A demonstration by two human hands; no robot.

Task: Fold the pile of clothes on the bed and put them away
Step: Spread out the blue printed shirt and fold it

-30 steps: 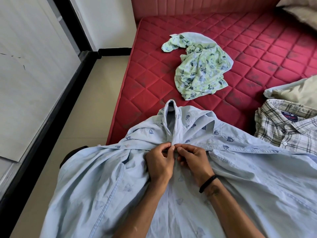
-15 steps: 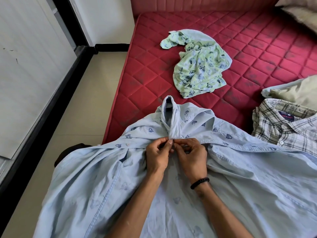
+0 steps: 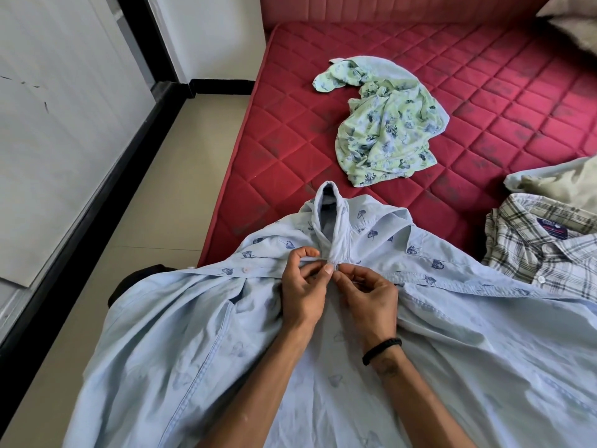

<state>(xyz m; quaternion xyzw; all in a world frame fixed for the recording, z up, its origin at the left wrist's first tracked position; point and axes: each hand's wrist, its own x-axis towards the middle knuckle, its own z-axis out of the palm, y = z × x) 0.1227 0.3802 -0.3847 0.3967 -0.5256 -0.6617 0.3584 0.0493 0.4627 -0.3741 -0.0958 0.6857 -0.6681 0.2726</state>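
Note:
A light blue shirt (image 3: pixel 181 350) with small dark leaf prints lies spread over the near edge of the red quilted mattress (image 3: pixel 290 150), its collar standing up. My left hand (image 3: pixel 303 286) and my right hand (image 3: pixel 368 299) meet just below the collar, each pinching the shirt's front edge at the top button. A crumpled green floral garment (image 3: pixel 387 130) lies farther back on the mattress. A folded plaid shirt (image 3: pixel 542 247) sits at the right.
A beige cloth (image 3: pixel 562 182) lies behind the plaid shirt, and a pillow (image 3: pixel 575 21) shows at the top right. Tiled floor (image 3: pixel 155 202) runs along the bed's left side, bounded by a white panel with a black frame. A dark object (image 3: pixel 135 279) peeks from under the blue shirt.
Both hands stay at the collar's top button, fingers working slightly. The view has shifted a little; the shirt lies as before.

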